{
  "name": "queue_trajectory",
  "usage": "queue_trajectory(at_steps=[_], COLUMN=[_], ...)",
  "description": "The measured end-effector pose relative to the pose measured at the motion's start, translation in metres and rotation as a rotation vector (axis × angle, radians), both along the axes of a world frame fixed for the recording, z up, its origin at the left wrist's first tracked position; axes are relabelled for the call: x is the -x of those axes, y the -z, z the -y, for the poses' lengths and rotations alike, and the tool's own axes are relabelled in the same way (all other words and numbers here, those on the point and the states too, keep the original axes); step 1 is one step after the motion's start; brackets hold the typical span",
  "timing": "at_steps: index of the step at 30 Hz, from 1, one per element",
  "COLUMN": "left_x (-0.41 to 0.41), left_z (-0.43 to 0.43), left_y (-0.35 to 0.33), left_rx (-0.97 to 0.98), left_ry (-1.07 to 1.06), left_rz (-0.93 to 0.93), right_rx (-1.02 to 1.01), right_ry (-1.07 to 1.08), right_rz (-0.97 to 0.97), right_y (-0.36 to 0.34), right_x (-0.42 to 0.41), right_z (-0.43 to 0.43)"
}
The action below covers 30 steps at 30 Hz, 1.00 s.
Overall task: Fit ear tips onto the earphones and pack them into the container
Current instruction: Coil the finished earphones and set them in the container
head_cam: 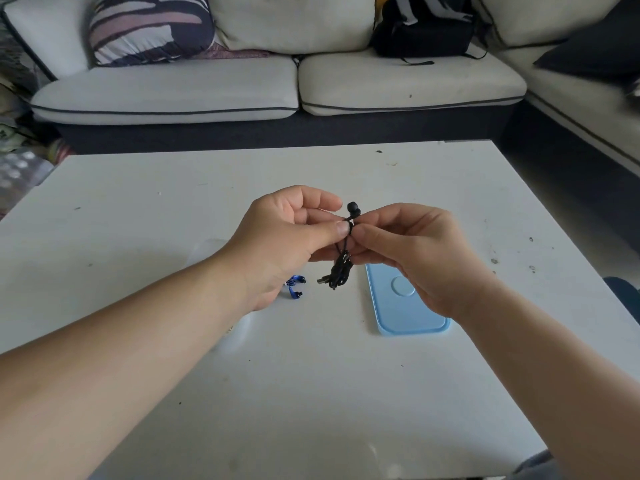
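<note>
Both hands pinch black earphones (pixel 343 251): left hand (pixel 287 237), right hand (pixel 408 251).

Matt white table (pixel 311 393) (scuffed), cloth sofa (pixel 408 84)

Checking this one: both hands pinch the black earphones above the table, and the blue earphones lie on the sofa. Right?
No. The blue earphones lie on the table, by the left hand, as the head view shows. That hand and the right hand do pinch the black earphones above the table.
</note>
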<state>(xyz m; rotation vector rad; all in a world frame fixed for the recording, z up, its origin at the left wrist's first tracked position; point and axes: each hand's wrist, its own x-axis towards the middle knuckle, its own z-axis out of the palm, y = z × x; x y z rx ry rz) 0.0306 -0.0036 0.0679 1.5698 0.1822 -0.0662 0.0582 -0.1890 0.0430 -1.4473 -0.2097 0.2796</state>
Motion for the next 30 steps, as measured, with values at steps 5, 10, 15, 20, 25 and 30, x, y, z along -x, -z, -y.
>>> queue_trajectory(at_steps=[5,10,15,20,25,30], left_x=[-0.001,0.000,0.000,0.001,-0.001,-0.001], left_z=[-0.004,-0.005,-0.009,-0.008,-0.008,-0.006], left_y=[-0.004,-0.005,-0.003,-0.001,0.000,0.000], left_rx=[0.093,0.120,0.170,0.190,0.207,0.209], left_ry=[0.030,0.035,0.049,0.026,0.004,-0.004], left_rz=[-0.132,-0.225,-0.266,-0.233,-0.203,-0.192], right_rx=[0.239,0.513,0.558,0.417,0.258,0.236], right_ry=[0.004,0.014,0.061,0.059,0.083,0.099], right_rz=[0.199,0.466,0.666,0.301,0.182,0.099], right_y=[-0.002,0.002,0.010,0.005,-0.002,-0.003], right_x=[0.001,0.002,0.005,0.008,0.007,0.005], right_z=[0.001,-0.001,-0.006,-0.003,-0.001,0.000])
